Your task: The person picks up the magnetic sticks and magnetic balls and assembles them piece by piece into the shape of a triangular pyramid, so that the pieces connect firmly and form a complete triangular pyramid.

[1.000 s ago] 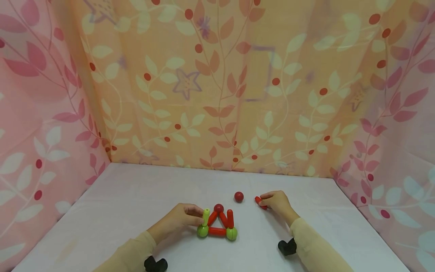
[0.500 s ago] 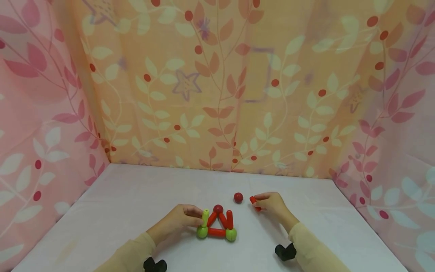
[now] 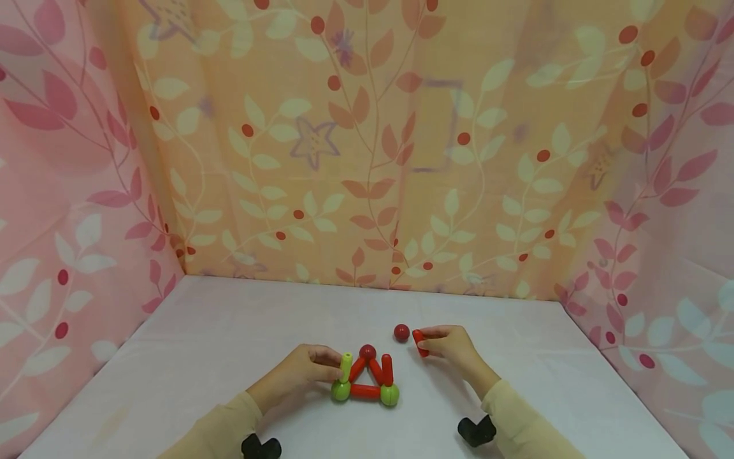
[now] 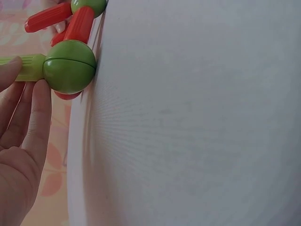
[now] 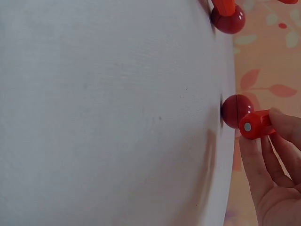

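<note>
Over the pale table (image 3: 143,357), the person's right hand (image 3: 457,349), nearer the separate red ball (image 3: 401,333), pinches a tilted red rod (image 3: 420,344) just right of it, while the left hand (image 3: 304,371) pinches an upright yellow-green rod (image 3: 346,364) at the triangular frame (image 3: 365,392)'s near-left corner.

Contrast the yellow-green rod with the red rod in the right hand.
The yellow-green rod stands on a green ball in the triangular build; the red rod is held apart from it. The left hand pinches the yellow-green rod, the right hand the red rod. Both are straight, narrow pieces.
</note>
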A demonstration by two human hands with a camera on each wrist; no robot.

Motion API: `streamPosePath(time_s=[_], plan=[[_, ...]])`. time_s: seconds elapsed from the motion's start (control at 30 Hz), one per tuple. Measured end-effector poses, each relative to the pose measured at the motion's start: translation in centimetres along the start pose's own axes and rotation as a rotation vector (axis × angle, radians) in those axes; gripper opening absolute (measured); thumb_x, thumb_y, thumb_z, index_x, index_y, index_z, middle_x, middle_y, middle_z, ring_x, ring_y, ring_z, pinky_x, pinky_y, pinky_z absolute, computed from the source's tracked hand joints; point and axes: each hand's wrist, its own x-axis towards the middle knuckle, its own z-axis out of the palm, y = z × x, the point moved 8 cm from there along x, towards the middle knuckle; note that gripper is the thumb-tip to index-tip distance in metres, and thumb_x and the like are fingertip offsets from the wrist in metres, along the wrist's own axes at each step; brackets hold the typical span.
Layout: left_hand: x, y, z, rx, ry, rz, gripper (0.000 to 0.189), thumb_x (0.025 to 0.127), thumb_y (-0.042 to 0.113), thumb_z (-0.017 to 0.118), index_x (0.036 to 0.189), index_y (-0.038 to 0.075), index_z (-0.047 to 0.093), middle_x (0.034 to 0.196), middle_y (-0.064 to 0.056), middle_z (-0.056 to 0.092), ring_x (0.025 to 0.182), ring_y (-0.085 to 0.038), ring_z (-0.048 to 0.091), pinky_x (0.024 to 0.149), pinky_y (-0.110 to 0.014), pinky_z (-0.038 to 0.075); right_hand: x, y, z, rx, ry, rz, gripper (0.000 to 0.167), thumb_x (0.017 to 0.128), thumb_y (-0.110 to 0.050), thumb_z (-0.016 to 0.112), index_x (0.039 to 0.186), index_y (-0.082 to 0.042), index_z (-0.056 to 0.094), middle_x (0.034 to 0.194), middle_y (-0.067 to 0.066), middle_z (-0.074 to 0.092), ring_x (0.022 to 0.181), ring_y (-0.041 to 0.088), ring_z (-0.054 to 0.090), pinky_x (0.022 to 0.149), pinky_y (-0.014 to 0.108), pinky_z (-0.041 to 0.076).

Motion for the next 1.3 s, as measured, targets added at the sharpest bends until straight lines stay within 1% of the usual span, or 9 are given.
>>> streamPosePath(time_s=[0.07, 0.23, 0.37, 0.53, 0.67, 0.8, 0.9, 1.1, 1.3], plan=[[0.0, 0.0, 0.0, 0.009, 0.004, 0.001, 0.035, 0.087, 0.025, 0.076, 0.115, 0.005, 0.071, 0.111, -0.005, 0.073, 0.098, -0.012, 0.062, 0.083, -0.03, 0.052, -0.1, -0.1, 0.2, 0.004, -0.002, -0.006, 0.031, 0.086, -0.01, 0.076, 0.116, -0.003, 0.073, 0.117, 0.018, 0.071, 0.096, 0.022, 0.067, 0.083, 0.034, 0.06], [0.1, -0.1, 0.0, 0.021, 0.01, 0.01, 0.034, 0.087, 0.024, 0.076, 0.115, 0.005, 0.071, 0.11, -0.006, 0.074, 0.098, -0.012, 0.063, 0.085, -0.031, 0.053, -0.5, -0.4, 0.9, 0.007, -0.016, -0.01, 0.03, 0.087, -0.012, 0.076, 0.116, -0.006, 0.073, 0.116, 0.015, 0.072, 0.092, 0.018, 0.069, 0.083, 0.035, 0.06], [0.1, -0.1, 0.0, 0.0, 0.002, 0.006, 0.035, 0.087, 0.023, 0.076, 0.115, 0.003, 0.071, 0.11, -0.006, 0.074, 0.096, -0.011, 0.065, 0.084, -0.029, 0.054, -0.8, -0.8, 1.4, 0.023, -0.03, -0.022, 0.029, 0.086, -0.01, 0.076, 0.115, -0.005, 0.074, 0.117, 0.015, 0.072, 0.092, 0.017, 0.07, 0.083, 0.037, 0.06], [0.0, 0.1, 0.1, -0.025, -0.012, 0.001, 0.036, 0.088, 0.023, 0.075, 0.117, 0.001, 0.07, 0.111, -0.006, 0.073, 0.094, -0.011, 0.067, 0.084, -0.03, 0.057, -1.0, -1.4, 2.1, 0.026, -0.043, -0.037, 0.028, 0.086, -0.012, 0.076, 0.114, -0.007, 0.074, 0.118, 0.013, 0.071, 0.096, 0.019, 0.069, 0.085, 0.037, 0.06], [0.0, 0.1, 0.1, -0.028, -0.015, -0.004, 0.036, 0.088, 0.023, 0.075, 0.117, 0.002, 0.07, 0.111, -0.006, 0.073, 0.094, -0.01, 0.065, 0.084, -0.03, 0.056, -1.1, -2.0, 2.9, 0.045, -0.067, -0.057, 0.03, 0.086, -0.012, 0.076, 0.115, -0.006, 0.073, 0.12, 0.014, 0.07, 0.1, 0.021, 0.068, 0.086, 0.037, 0.06], [-0.1, 0.1, 0.1, -0.024, -0.011, -0.004, 0.035, 0.087, 0.023, 0.075, 0.116, 0.003, 0.07, 0.11, -0.005, 0.073, 0.095, -0.011, 0.063, 0.083, -0.03, 0.055, -1.4, -2.6, 3.6, 0.056, -0.088, -0.078, 0.031, 0.086, -0.011, 0.076, 0.116, -0.005, 0.073, 0.119, 0.014, 0.07, 0.1, 0.021, 0.068, 0.086, 0.037, 0.06], [-0.1, 0.2, 0.1, -0.019, -0.006, 0.007, 0.034, 0.087, 0.023, 0.076, 0.115, 0.003, 0.071, 0.109, -0.005, 0.073, 0.095, -0.011, 0.062, 0.082, -0.028, 0.053, -1.4, -2.8, 4.2, 0.066, -0.106, -0.087, 0.031, 0.086, -0.012, 0.076, 0.117, -0.005, 0.073, 0.117, 0.014, 0.071, 0.099, 0.021, 0.068, 0.087, 0.037, 0.06], [-0.1, 0.2, 0.2, -0.018, -0.007, 0.029, 0.033, 0.087, 0.022, 0.076, 0.113, 0.002, 0.071, 0.108, -0.005, 0.073, 0.094, -0.011, 0.063, 0.08, -0.027, 0.053, -1.3, -3.2, 5.3, 0.073, -0.145, -0.1, 0.031, 0.088, -0.014, 0.075, 0.117, -0.006, 0.072, 0.114, 0.012, 0.073, 0.1, 0.021, 0.07, 0.089, 0.038, 0.059], [0.0, 0.3, 0.1, -0.018, -0.011, 0.037, 0.032, 0.087, 0.021, 0.075, 0.113, 0.002, 0.071, 0.107, -0.005, 0.074, 0.093, -0.011, 0.064, 0.081, -0.028, 0.054, -1.1, -3.8, 6.0, 0.061, -0.167, -0.145, 0.032, 0.087, -0.018, 0.076, 0.118, -0.009, 0.072, 0.115, 0.01, 0.072, 0.101, 0.02, 0.069, 0.091, 0.039, 0.058]])
